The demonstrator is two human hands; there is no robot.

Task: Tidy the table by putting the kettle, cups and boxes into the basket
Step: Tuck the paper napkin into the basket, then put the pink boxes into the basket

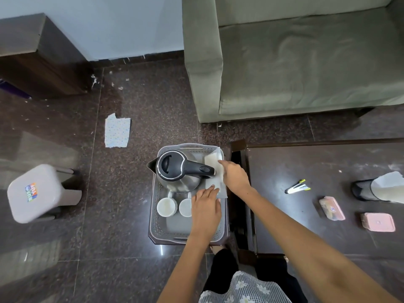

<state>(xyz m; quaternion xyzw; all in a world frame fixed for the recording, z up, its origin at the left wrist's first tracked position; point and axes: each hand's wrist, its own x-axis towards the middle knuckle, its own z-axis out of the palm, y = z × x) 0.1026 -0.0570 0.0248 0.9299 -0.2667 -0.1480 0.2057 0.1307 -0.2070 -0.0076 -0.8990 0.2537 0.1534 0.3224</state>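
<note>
A grey perforated basket (155, 217) sits low on a small stand left of the dark table (306, 167). Inside it stands a steel kettle (175, 171) with a black lid and handle, and in front of it two white cups (166, 207) (185, 207). A white box (215, 171) lies along the basket's right side. My right hand (235, 176) rests on the box's right edge, fingers pointing to its far end. My left hand (206, 207) lies flat over the basket's near right part, fingertips touching the box's near end and covering part of the second cup.
On the table lie pens (297, 187), two pink boxes (331, 208) (377, 221), and a black mesh holder with white paper (371, 189). A grey sofa (295, 62) stands beyond. A plastic stool (36, 193) and a paper scrap (117, 131) are on the floor to the left.
</note>
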